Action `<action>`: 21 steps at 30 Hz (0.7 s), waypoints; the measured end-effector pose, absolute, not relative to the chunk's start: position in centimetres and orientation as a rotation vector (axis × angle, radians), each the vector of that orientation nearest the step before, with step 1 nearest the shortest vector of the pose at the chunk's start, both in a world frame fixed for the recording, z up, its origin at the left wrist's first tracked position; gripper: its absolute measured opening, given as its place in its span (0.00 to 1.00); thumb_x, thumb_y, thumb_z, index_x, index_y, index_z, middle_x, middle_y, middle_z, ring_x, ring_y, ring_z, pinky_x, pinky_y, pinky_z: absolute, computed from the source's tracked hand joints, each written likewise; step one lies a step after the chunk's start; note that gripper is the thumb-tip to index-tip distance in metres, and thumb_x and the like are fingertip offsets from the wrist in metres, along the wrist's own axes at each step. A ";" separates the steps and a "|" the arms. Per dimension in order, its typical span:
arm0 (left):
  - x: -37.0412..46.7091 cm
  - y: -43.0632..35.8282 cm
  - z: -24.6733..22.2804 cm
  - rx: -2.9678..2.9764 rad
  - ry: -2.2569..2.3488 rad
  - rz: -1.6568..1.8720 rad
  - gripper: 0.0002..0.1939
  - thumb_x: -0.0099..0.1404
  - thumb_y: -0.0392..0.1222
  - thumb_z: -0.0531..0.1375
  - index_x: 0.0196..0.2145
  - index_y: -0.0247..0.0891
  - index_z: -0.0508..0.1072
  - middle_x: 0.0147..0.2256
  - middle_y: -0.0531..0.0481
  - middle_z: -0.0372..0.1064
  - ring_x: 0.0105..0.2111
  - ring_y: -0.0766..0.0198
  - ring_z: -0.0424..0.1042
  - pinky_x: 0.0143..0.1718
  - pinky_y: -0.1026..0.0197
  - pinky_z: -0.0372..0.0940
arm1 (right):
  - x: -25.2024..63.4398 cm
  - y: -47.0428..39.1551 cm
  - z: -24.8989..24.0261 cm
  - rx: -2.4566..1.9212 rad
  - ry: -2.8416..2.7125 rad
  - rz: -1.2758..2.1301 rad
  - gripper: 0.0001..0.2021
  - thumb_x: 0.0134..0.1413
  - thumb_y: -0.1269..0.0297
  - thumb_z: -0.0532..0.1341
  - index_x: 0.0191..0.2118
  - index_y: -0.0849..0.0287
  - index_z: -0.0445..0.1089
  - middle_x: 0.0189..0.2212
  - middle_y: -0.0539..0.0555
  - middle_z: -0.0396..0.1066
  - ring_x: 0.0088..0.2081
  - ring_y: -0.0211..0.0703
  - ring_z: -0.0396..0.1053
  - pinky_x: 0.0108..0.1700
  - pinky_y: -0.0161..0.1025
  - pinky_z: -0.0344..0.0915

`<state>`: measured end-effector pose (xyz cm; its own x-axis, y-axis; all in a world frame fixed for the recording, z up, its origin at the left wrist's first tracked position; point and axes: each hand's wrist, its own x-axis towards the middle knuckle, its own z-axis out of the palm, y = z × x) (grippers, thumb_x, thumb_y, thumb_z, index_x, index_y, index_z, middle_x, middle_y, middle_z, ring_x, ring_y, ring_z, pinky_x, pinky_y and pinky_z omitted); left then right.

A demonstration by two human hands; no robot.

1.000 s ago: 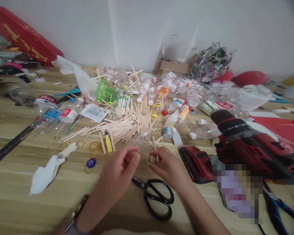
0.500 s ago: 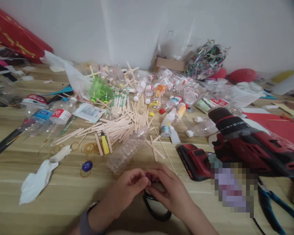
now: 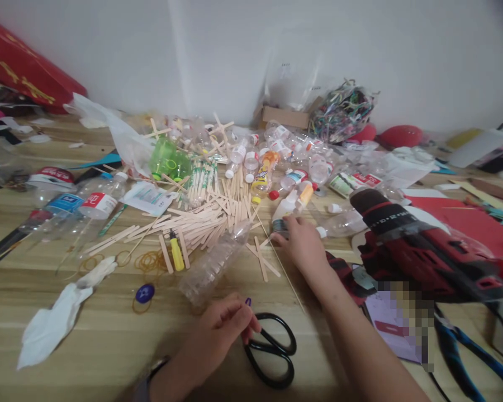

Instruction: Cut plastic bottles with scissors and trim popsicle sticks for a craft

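My left hand point(image 3: 226, 322) is closed in a pinch, with the tip of a small purple piece point(image 3: 248, 302) sticking up from the fingers. Its exact kind is too small to make out. Black-handled scissors point(image 3: 294, 341) lie right beside those fingertips, loops toward me, blades hidden under the hand. Stretched forward, my right hand point(image 3: 302, 245) has thumb and fingers apart at a small round labelled container point(image 3: 279, 225), seemingly touching it. A white squeeze bottle point(image 3: 285, 205) stands just behind. A clear crushed plastic bottle point(image 3: 213, 265) lies between my hands and the wooden sticks point(image 3: 201, 218).
At the right are a red-black power drill point(image 3: 419, 245) and blue-handled pliers point(image 3: 456, 352). A yellow screwdriver point(image 3: 176, 254), rubber bands point(image 3: 153, 261), a blue cap point(image 3: 145, 293) and a white glove point(image 3: 54, 324) lie left. Several plastic bottles crowd the back.
My right hand has left the left hand and reached forward to the small container. The left hand keeps the purple piece, and the scissors' loops are now uncovered. The view has shifted slightly.
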<state>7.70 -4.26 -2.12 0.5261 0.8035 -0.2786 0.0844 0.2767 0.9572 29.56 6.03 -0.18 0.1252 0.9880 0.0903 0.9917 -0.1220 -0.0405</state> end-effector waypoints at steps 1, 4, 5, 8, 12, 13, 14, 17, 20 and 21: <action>7.7 -4.3 -2.1 1.211 0.928 0.589 0.27 0.64 0.66 0.52 0.24 0.38 0.69 0.26 0.51 0.64 0.30 0.61 0.66 0.36 0.60 0.62 | 29.4 6.5 -0.3 -2.285 -2.057 -0.059 0.21 0.59 0.61 0.64 0.54 0.67 0.68 0.47 0.68 0.70 0.48 0.59 0.69 0.46 0.46 0.63; 7.7 -4.2 -1.9 1.192 0.934 0.597 0.28 0.65 0.66 0.51 0.22 0.39 0.67 0.27 0.50 0.65 0.31 0.61 0.67 0.38 0.60 0.62 | 29.4 7.0 -0.8 -2.262 -2.155 -0.078 0.19 0.59 0.68 0.62 0.56 0.64 0.67 0.50 0.65 0.69 0.48 0.56 0.69 0.45 0.44 0.62; 7.7 -4.3 -1.9 1.187 0.932 0.602 0.28 0.65 0.65 0.51 0.21 0.40 0.66 0.27 0.50 0.65 0.31 0.61 0.67 0.38 0.60 0.62 | 29.4 6.9 -1.0 -2.255 -2.172 -0.092 0.20 0.59 0.70 0.60 0.57 0.64 0.66 0.50 0.65 0.69 0.48 0.56 0.69 0.45 0.44 0.62; 7.8 -4.4 -2.2 1.167 0.925 0.624 0.27 0.66 0.64 0.51 0.22 0.39 0.67 0.26 0.51 0.65 0.30 0.62 0.66 0.37 0.60 0.61 | 29.5 6.5 -1.3 -2.257 -2.178 -0.130 0.22 0.61 0.72 0.56 0.60 0.65 0.63 0.50 0.67 0.68 0.50 0.59 0.67 0.47 0.47 0.61; 7.8 -4.5 -2.7 1.124 0.906 0.651 0.26 0.66 0.64 0.52 0.26 0.38 0.69 0.26 0.52 0.65 0.29 0.63 0.66 0.36 0.60 0.60 | 29.4 6.4 -1.2 -2.262 -2.142 -0.141 0.19 0.59 0.70 0.58 0.56 0.65 0.66 0.49 0.69 0.68 0.51 0.63 0.65 0.49 0.52 0.61; 7.8 -4.5 -2.8 1.123 0.902 0.652 0.26 0.66 0.64 0.52 0.26 0.38 0.70 0.26 0.51 0.65 0.29 0.63 0.66 0.36 0.60 0.60 | 29.3 6.4 -1.1 -2.254 -2.136 -0.134 0.19 0.59 0.71 0.58 0.56 0.65 0.67 0.49 0.69 0.68 0.51 0.64 0.65 0.49 0.53 0.61; 7.8 -4.5 -2.8 1.127 0.897 0.651 0.26 0.66 0.64 0.52 0.26 0.37 0.70 0.26 0.51 0.65 0.29 0.63 0.66 0.36 0.60 0.61 | 29.2 6.4 -1.0 -2.241 -2.130 -0.125 0.19 0.58 0.71 0.59 0.56 0.66 0.68 0.49 0.70 0.68 0.50 0.65 0.65 0.49 0.55 0.61; 7.8 -4.5 -2.8 1.131 0.879 0.663 0.26 0.65 0.64 0.54 0.30 0.36 0.71 0.26 0.51 0.66 0.29 0.63 0.67 0.36 0.60 0.61 | 28.8 5.6 -0.1 -2.167 -2.112 -0.085 0.22 0.59 0.71 0.59 0.58 0.68 0.66 0.50 0.72 0.67 0.51 0.67 0.64 0.50 0.58 0.61; 7.9 -4.4 -2.9 1.085 0.880 0.692 0.25 0.64 0.64 0.57 0.34 0.35 0.70 0.28 0.51 0.67 0.29 0.65 0.67 0.35 0.61 0.62 | 28.1 3.2 1.0 -1.935 -2.187 0.079 0.18 0.63 0.69 0.57 0.57 0.60 0.68 0.49 0.63 0.70 0.50 0.55 0.66 0.52 0.50 0.63; 7.9 -4.4 -2.9 1.063 0.882 0.707 0.25 0.63 0.64 0.57 0.34 0.36 0.69 0.29 0.52 0.67 0.28 0.65 0.66 0.34 0.61 0.62 | 27.9 2.2 1.3 -1.785 -2.245 0.207 0.15 0.64 0.68 0.56 0.54 0.56 0.70 0.47 0.58 0.71 0.48 0.47 0.68 0.51 0.42 0.65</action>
<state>7.91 -4.37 -2.91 0.4796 0.8374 -0.2622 -0.0738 0.3363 0.9389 27.87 2.17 1.31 -0.2080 0.9710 0.1175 0.9331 0.2330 -0.2738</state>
